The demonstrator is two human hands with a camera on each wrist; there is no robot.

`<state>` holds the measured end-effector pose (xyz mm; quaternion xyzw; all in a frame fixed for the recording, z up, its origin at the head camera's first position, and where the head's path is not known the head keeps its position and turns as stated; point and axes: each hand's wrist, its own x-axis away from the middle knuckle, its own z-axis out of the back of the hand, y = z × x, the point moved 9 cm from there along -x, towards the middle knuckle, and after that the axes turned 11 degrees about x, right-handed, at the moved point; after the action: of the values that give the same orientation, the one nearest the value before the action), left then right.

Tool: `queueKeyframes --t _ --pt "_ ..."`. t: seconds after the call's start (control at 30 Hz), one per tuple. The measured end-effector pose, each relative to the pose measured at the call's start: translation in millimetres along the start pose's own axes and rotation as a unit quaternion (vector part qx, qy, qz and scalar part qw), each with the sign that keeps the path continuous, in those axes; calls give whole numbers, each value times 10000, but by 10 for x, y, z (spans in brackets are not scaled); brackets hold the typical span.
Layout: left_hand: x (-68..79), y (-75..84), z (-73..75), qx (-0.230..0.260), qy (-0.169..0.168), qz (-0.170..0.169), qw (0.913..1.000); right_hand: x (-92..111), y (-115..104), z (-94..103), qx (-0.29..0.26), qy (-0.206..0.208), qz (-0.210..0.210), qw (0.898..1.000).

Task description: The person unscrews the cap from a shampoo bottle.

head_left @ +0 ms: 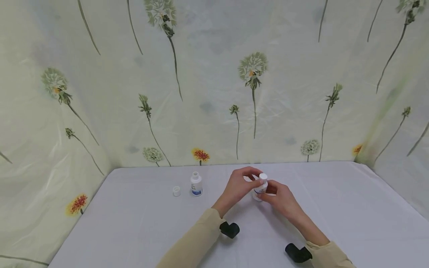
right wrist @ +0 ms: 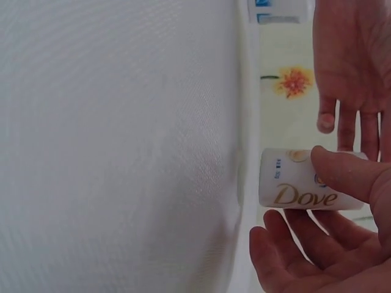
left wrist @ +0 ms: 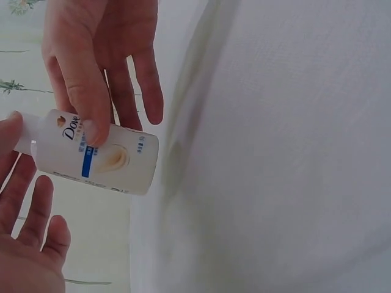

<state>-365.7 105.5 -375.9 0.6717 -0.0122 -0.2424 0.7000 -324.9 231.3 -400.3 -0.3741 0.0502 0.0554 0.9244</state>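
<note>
The right hand (head_left: 283,199) is gripping the body of the held bottle (head_left: 260,188) from its right; the left hand (head_left: 238,185) is pinching its white cap (head_left: 263,177) from its left, neither hand lying nearer. Its long axis is running nearly upright; base contact with the counter (head_left: 338,212) is remaining unclear. Left of it, an uncapped second bottle (head_left: 196,185) is standing, a loose cap (head_left: 176,191) lying farther left. Counter room is extending rightward from it, the far edge running behind it.

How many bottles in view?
2. An uncapped bottle stands left of centre on the table, beside a loose cap; a capped bottle is held between the left hand and right hand. None looks hidden.
</note>
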Motion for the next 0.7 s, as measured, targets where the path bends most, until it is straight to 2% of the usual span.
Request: queueKeyframes --t 0.3,0.7 --pt "26 -1 68 238 60 127 9996 13 -41 -18 -141 3 31 9999" --pt "99 12 171 -18 7 213 9998 36 -134 -92 -319 90 202 9992"
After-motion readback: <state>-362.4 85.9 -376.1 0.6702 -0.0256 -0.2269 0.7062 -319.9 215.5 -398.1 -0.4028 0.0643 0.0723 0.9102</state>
